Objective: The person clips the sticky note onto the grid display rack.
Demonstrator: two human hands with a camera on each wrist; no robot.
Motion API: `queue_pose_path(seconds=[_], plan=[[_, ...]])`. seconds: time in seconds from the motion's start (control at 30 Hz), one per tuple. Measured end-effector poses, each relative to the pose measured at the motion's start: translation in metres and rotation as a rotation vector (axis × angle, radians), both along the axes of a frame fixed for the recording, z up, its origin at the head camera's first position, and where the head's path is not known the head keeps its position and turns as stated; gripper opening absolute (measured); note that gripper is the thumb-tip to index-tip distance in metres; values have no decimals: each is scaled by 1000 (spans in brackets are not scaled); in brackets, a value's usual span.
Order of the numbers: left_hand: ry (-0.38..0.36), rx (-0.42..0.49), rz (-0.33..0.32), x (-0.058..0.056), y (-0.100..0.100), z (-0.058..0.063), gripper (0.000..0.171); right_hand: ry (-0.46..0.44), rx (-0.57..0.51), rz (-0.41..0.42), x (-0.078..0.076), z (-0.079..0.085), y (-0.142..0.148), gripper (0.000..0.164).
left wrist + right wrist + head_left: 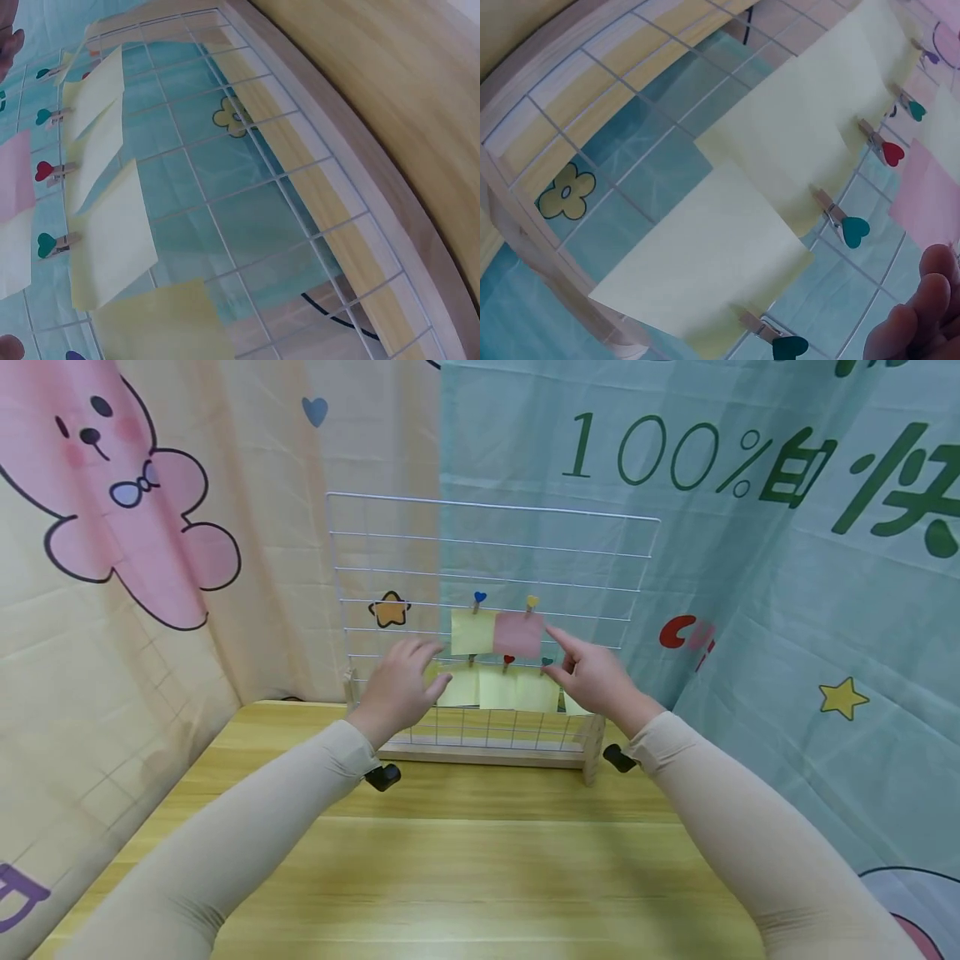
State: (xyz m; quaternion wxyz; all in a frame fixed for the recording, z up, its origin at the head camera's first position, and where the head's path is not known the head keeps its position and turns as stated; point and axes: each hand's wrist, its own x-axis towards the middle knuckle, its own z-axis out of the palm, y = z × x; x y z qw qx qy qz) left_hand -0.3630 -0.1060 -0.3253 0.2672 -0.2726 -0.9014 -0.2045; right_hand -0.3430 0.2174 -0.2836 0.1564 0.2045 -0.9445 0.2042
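A white wire grid [480, 727] stands upright with sticky notes pegged to it. In its upper row are a yellow note [472, 632] under a blue heart clothespin [479, 600] and a pink note [518, 635] under a yellow heart clothespin [532, 603]. Several pale yellow notes [114, 240] hang below, held by clothespins such as a red heart one [885, 148]. My left hand [401, 681] is beside the notes' left side, fingers relaxed and holding nothing. My right hand [596, 678] has its index fingertip right at the pink note's right edge, thumb near a green heart clothespin [846, 225].
The grid sits in a wooden base [480, 756] on a wood-grain table [480, 860]. Printed curtains [795, 593] hang close behind and at both sides. Dark wrist cameras [384, 777] show under both cuffs.
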Motion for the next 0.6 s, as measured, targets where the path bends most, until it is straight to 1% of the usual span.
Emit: queue_pose_path(seconds=[0.2,0.37,0.6], plan=[[-9,-43,18,11,-12,-7,57,18,34,-15,14,-12,5,68],[-42,-90,44,23,-18,-12,64,48,69,-26,24,-25,8,66],[-92,-141,67,36,-23,-20,74,42,40,-19,34,-46,11,66]])
